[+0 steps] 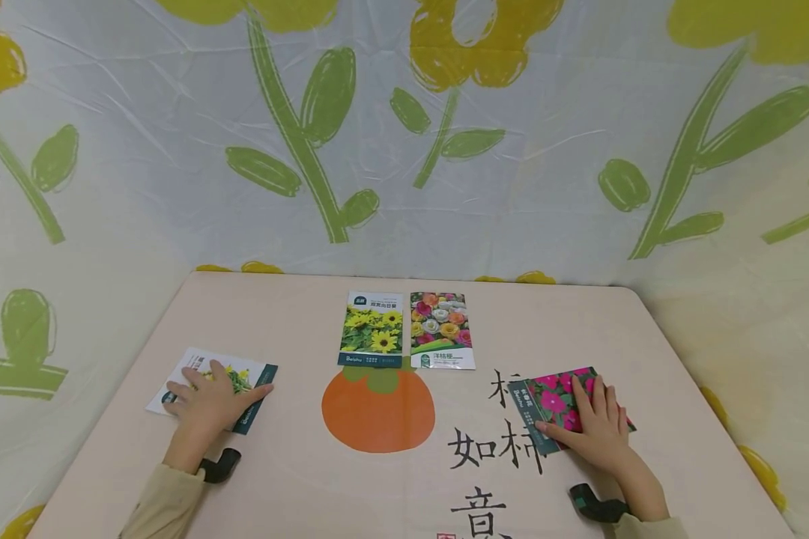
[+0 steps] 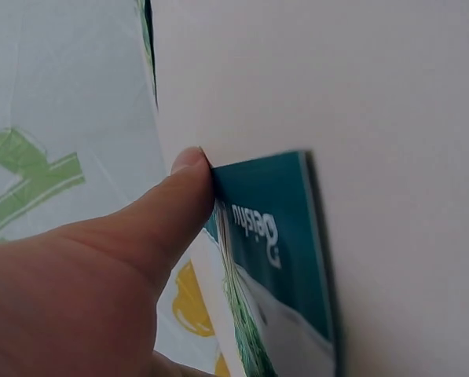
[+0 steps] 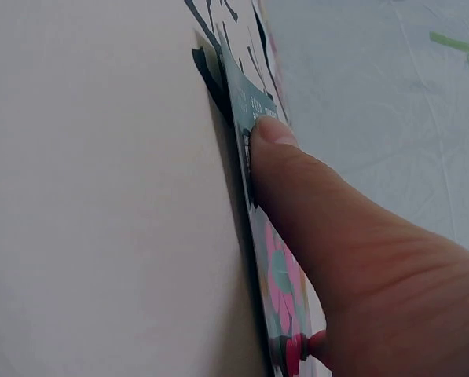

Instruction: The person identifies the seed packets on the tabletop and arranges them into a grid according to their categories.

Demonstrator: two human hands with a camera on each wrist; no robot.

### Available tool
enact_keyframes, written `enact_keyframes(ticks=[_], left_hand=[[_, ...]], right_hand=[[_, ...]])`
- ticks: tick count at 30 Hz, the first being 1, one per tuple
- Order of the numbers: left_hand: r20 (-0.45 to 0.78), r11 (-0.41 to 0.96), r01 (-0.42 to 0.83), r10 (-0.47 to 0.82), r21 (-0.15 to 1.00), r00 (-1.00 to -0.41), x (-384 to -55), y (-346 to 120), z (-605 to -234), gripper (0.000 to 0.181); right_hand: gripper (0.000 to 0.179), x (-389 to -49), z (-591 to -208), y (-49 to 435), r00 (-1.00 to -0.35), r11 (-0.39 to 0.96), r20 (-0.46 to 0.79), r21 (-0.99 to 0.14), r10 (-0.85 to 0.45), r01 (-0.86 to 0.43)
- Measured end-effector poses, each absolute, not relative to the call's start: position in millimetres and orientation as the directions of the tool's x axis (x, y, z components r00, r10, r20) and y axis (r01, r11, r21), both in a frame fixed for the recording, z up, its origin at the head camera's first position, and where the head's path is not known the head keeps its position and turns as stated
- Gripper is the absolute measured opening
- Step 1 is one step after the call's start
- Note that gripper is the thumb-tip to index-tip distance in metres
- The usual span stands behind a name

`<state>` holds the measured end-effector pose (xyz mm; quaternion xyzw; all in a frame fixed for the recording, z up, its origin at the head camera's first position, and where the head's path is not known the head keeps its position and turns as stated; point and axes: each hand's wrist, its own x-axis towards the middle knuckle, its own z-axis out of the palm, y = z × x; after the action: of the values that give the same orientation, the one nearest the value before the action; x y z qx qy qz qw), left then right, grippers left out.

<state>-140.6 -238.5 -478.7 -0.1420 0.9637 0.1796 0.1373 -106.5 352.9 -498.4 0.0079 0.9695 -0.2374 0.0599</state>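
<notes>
My left hand (image 1: pixel 205 404) rests with spread fingers on a white seed packet (image 1: pixel 263 374) with yellow flowers and a dark green band, at the left of the table. In the left wrist view its thumb (image 2: pixel 188 184) touches the edge of the band. On the right, my right hand (image 1: pixel 600 430) lies over a seed packet (image 1: pixel 549 397) with pink flowers, which sits at a slant. Its thumb (image 3: pixel 285 157) presses on the dark band in the right wrist view. Fingers and palms hide part of both packets.
Side by side at the back middle lie a sunflower seed packet (image 1: pixel 374 329) and a packet with multicoloured blooms (image 1: pixel 440 326). The pale table mat (image 1: pixel 276 486) carries a printed orange persimmon (image 1: pixel 377 412) and black characters. Flower-patterned cloth (image 1: pixel 512 217) hangs behind the table.
</notes>
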Motion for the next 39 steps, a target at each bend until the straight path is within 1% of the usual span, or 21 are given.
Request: enact_keyframes(ticks=[6, 16, 27, 39], left_hand=[[-0.309, 0.911, -0.273, -0.176, 0.308, -0.935, -140, -243, -477, 0.128], [-0.271, 0.912, -0.170, -0.068, 0.373, -0.960, -138, -255, -483, 0.125], [-0.293, 0.887, -0.131, 0.006, 0.444, -0.956, -137, -272, -489, 0.123], [-0.234, 0.884, -0.056, 0.061, 0.464, -0.970, -136, -282, -491, 0.119]], right_hand=[[0.115, -106, -498, 353, -0.993, 0.883, -0.117, -0.466, -0.012, 0.044], [0.115, -106, -500, 354, -0.993, 0.882, -0.118, -0.469, -0.016, 0.041], [0.114, -105, -499, 353, -0.995, 0.882, -0.098, -0.470, -0.021, 0.027], [0.114, -106, -498, 352, -0.994, 0.886, -0.109, -0.463, -0.013, 0.039]])
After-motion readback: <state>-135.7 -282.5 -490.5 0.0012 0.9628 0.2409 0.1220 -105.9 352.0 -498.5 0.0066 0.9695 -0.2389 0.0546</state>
